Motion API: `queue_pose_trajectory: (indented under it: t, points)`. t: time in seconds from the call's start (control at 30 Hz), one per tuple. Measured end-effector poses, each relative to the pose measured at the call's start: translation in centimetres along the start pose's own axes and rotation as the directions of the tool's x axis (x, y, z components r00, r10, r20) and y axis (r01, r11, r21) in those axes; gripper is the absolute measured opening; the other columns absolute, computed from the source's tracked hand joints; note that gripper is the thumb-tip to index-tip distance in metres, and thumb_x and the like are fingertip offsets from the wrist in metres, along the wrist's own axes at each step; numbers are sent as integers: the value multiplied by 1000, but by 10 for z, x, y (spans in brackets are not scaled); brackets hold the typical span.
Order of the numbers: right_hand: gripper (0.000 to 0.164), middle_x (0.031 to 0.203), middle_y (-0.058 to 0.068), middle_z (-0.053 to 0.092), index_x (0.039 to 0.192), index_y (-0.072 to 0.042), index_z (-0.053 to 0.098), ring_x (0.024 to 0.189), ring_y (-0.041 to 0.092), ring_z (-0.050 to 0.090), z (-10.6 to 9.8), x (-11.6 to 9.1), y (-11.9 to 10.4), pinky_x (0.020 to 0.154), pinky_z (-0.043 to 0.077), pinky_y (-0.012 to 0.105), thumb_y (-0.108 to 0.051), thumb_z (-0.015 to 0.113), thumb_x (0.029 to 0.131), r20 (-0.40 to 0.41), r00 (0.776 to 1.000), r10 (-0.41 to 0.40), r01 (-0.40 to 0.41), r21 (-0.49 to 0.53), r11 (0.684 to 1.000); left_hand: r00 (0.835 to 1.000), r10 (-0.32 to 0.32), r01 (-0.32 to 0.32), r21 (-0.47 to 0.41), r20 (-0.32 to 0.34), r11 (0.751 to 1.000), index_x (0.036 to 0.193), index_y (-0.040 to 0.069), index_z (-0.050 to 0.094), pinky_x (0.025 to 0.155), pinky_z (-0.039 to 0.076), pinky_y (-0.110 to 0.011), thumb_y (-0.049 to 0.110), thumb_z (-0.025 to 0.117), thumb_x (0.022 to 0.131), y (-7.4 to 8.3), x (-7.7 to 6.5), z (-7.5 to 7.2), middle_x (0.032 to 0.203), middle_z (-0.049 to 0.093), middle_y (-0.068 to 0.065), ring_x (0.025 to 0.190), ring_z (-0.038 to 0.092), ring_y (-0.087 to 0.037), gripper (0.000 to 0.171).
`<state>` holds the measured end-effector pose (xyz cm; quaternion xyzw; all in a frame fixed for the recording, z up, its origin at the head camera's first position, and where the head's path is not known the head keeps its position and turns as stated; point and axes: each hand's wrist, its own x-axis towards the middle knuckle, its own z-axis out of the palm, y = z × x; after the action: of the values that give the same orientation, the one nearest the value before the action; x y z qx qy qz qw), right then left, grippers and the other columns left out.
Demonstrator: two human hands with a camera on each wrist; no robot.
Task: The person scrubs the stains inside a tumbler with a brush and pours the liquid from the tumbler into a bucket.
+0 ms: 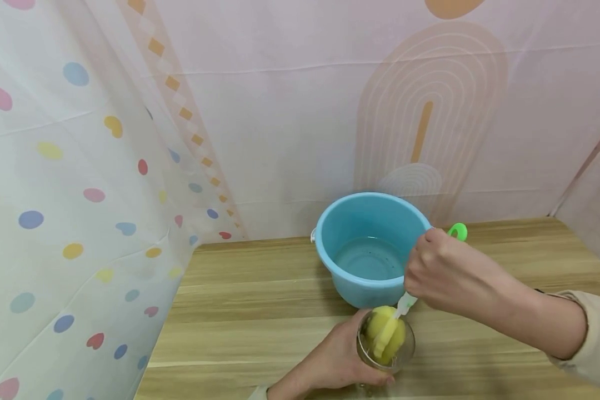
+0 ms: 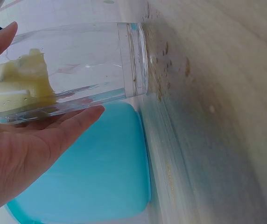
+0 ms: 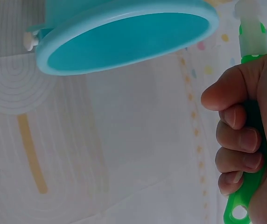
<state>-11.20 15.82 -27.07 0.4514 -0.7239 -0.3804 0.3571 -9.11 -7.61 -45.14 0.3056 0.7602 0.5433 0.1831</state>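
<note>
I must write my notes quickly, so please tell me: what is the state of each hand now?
Left hand: holding the glass.
Right hand: closed, holding the brush by its green handle.

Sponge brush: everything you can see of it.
The sponge brush has a yellow sponge head, a whitish translucent neck and a green handle with a hole through its end; neck and handle look like plastic. The right hand grips the handle, fingers wrapped round it. The brush slants head-down into a clear glass held by the left hand, its head in the upper part, short of the bottom. Wetness: can't tell.
</note>
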Motion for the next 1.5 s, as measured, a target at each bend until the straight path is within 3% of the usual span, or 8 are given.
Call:
queue_pose_trajectory:
  t: [0.2,0.47,0.7,0.93,1.13,1.3,1.5]
  points:
    - [37,47,10,27,54,4,21,46,15,26,2,-9,3,53,18,21,6,58,52,-15,1000,0,1,33,999,1000,-1,1,3,-1,1000,152,31,42,109,45,-31,22,96,77,0,0,0,139,57,13,125,56,-6,93]
    - [35,47,12,30,56,0,19,46,17,27,0,-20,6,54,19,21,10,53,57,1,1000,-4,4,76,997,1000,-15,15,32,-7,999,148,28,46,104,48,-29,26,97,76,1,1,0,135,58,13,121,57,-6,88]
    - [29,49,13,26,58,3,19,47,17,24,-7,-28,5,54,18,22,19,43,56,-53,999,11,-6,98,995,1000,-7,7,33,-6,999,148,29,46,105,48,-29,24,97,76,2,1,0,137,58,13,122,57,-6,89]
    - [44,50,16,27,61,8,17,49,17,22,-20,-26,3,57,17,23,21,56,46,-68,998,-1,7,85,996,1000,14,-14,21,-4,1000,148,30,46,106,47,-30,22,97,76,3,2,0,138,58,13,123,57,-6,89]
    - [44,51,15,26,61,8,16,50,17,21,-28,-20,1,58,16,23,22,55,49,-96,995,-8,14,61,998,1000,19,-19,3,-2,1000,146,31,47,105,48,-29,21,97,76,2,2,0,138,59,13,122,58,-6,86]
    - [49,52,12,24,62,5,14,53,15,19,-31,-14,-1,60,15,23,12,60,48,-120,993,-10,14,33,999,1000,-8,8,-41,5,999,146,30,48,104,48,-28,21,96,77,1,1,0,136,59,13,120,58,-6,85]
    - [54,52,13,26,62,5,15,53,16,20,-31,-6,1,59,16,23,11,66,46,-99,995,-4,8,39,999,1000,-13,13,-67,6,998,146,30,47,104,49,-29,19,97,76,1,1,1,134,60,12,119,60,-7,86]
